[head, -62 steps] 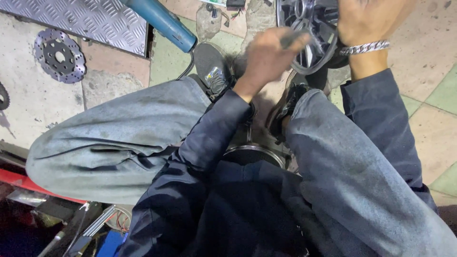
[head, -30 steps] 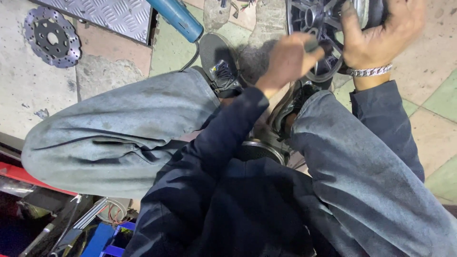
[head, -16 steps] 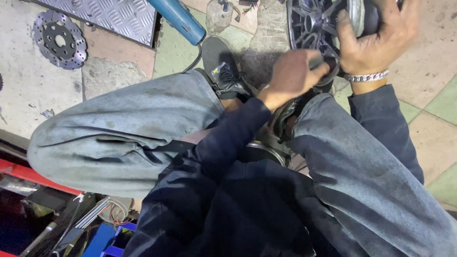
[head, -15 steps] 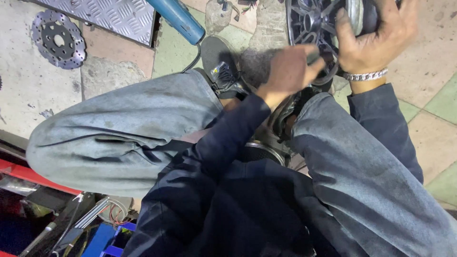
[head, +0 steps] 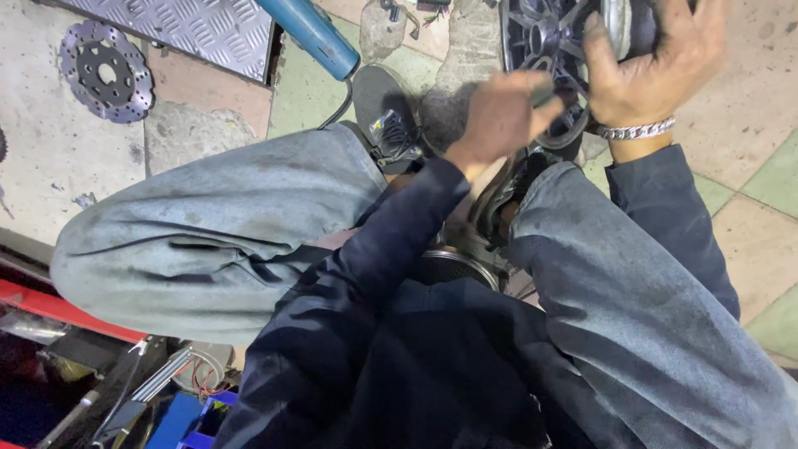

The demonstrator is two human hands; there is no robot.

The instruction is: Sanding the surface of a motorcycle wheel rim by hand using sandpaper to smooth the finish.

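Fingers of the right hand (head: 644, 71) clasp a dark spoked wheel (head: 549, 50); left hand (head: 499, 116) fingers pinch something blurred.

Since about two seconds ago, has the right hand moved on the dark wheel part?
Yes. The right hand was gripping the top edge of the dark spoked wheel part; it has slid down the right side, toward the person's knee, with the thumb lying across the spokes.

Floor of worn tiles (head: 765, 75) in beige and pale green, with a grey concrete patch (head: 50, 158) at far left. A ribbed metal plate (head: 191, 29) lies at the far edge, a perforated metal disc (head: 106, 72) beside it.
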